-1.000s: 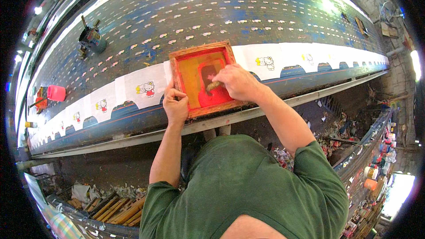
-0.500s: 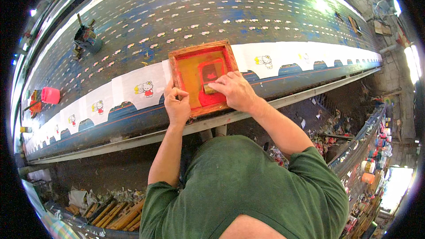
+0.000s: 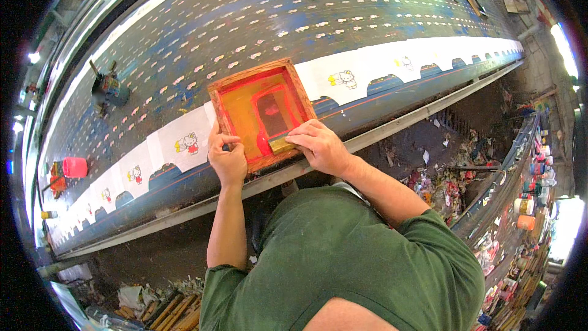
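Observation:
A wooden screen-printing frame (image 3: 248, 76), smeared with red, lies over the row of white printed pieces (image 3: 165, 138). Its yellowish mesh (image 3: 241, 109) has a darker window (image 3: 271, 113) outlined in red ink. At the frame's near left corner, my left hand (image 3: 228, 160) is closed on the wooden side, fingers curled. My right hand (image 3: 324, 149) pinches a small squeegee (image 3: 281, 145) inside the frame, at the near end of the window. The squeegee's blade edge against the mesh is hard to make out.
The long dark table (image 3: 257, 30) carries rows of small pale marks. A pink container (image 3: 75, 167) and a dark paint-stained pot (image 3: 111, 92) stand on the left. A pale rail (image 3: 392, 132) runs along the near edge. Several paint jars (image 3: 525, 206) line a shelf at right.
My right hand has drawn the squeegee toward me, from over the window to its near end. The left hand keeps its hold on the frame. The whole view has shifted and tilted.

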A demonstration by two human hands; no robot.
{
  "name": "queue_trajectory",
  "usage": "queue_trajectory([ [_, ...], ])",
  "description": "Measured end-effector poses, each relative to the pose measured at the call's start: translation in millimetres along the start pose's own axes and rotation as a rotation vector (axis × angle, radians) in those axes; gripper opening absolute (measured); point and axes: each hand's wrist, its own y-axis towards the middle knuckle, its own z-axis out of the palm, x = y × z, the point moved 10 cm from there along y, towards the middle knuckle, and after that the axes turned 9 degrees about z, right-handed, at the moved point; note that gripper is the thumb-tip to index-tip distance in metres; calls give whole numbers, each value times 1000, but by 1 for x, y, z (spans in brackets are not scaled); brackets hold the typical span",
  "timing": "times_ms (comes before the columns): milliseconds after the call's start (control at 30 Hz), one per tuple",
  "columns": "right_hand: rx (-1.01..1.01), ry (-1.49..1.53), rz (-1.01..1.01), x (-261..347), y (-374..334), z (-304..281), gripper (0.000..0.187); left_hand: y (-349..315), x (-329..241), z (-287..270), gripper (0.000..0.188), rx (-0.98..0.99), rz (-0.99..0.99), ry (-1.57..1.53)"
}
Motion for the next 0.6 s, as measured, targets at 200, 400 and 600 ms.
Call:
queue_trajectory([
  [200,-68,43,43,-46,-21,-52,37,-4,-39,62,23,-33,96,-101],
  [400,-120,33,67,-110,-51,-128,38,-23,-61,161,19,-44,35,-62],
  [600,-101,48,46,-155,-67,-173,38,-35,-58,226,20,-33,-99,-204],
])
